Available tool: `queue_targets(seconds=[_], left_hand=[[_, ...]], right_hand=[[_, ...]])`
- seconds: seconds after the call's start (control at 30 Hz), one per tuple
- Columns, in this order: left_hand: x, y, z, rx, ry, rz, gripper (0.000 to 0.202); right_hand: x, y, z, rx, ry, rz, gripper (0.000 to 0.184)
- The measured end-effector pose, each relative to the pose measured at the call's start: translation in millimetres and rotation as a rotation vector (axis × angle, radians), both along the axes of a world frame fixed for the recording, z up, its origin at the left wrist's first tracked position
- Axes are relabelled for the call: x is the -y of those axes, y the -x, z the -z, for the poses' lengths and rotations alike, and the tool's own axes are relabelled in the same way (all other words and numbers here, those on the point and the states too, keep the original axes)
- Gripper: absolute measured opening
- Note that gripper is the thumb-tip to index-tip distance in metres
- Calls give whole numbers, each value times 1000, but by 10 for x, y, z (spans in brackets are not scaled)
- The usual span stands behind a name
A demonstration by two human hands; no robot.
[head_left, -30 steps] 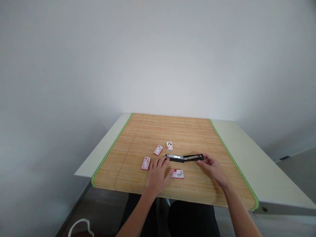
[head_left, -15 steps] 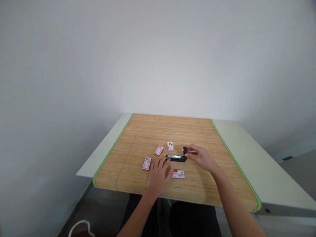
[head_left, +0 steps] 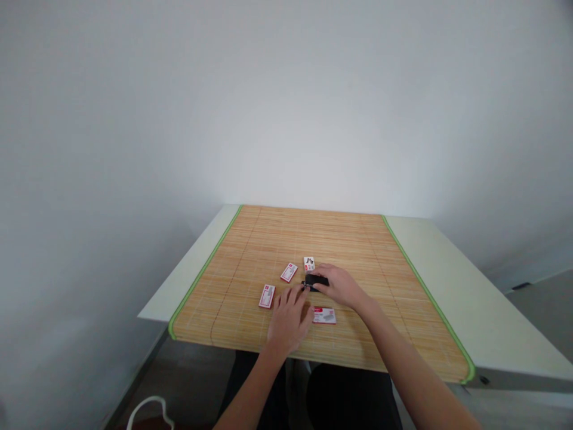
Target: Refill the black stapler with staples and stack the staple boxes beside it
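R hand (head_left: 341, 286) lies palm-down over a black stapler (head_left: 314, 280), fingers curled over its top & gripping it; only the stapler's L end shows, rest hidden under the hand. Stapler sits on the bamboo mat (head_left: 358, 245), roughly mid-mat, a bit toward the near edge. L hand (head_left: 289, 315) rests flat on the mat just L of the stapler, fingers spread & loose, not gripping anything; fingertips reach up to the stapler's L end, contact w/ it can't be told at this res.

Four small red/white staple boxes around the hands:
- box 1 (head_left: 267, 295) flat on mat, L of L hand, near but apart.
- box 2 (head_left: 289, 272) tilted, beyond L hand's fingertips.
- box 3 (head_left: 308, 264) just beyond the stapler, close to R hand's fingertips.
- box 4 (head_left: 324, 315) flat, betw both wrists, just beside L hand's thumb side.

Mat has green edging, covers the middle of a pale worktop (head_left: 452, 280); bare strips L & R. Plain white wall (head_left: 286, 107) behind. Dark trousers (head_left: 349, 400) visible below the near edge, white looped cord (head_left: 150, 409) on the floor at lower L.
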State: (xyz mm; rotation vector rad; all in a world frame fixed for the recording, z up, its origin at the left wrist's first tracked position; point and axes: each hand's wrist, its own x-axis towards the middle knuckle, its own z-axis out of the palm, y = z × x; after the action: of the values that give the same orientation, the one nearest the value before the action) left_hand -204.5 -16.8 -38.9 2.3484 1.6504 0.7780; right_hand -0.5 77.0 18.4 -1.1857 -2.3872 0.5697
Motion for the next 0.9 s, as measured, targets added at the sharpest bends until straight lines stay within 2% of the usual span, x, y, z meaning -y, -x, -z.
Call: queue_targets(seconds=[0.2,0.37,0.43,0.57,0.63,0.73,0.83,0.9], left_hand=[[0,12,-4,18,7,28,62],[50,14,-62,53,5,39,66],[75,23,-91,72,20,84,63],[90,36,-102,84,54,155,39],[81,26,-78,76,55,100,30],[66,-8,-34,64,34,-81,21],[54,-34,-10,61,7,-202,27],[45,-28,-5,75,13,-190,35]], right_hand=[[-4,16,164,-36,-6,12,37],[9,-33,245,-97,6,2,38],[32,-53,269,-127,11,5,40],[107,-133,300,-149,17,40,47],[153,-198,309,-134,20,96,49],[237,-309,325,-117,21,191,51],[356,-400,367,-133,5,279,52],[459,-438,422,-162,-1,344,52]])
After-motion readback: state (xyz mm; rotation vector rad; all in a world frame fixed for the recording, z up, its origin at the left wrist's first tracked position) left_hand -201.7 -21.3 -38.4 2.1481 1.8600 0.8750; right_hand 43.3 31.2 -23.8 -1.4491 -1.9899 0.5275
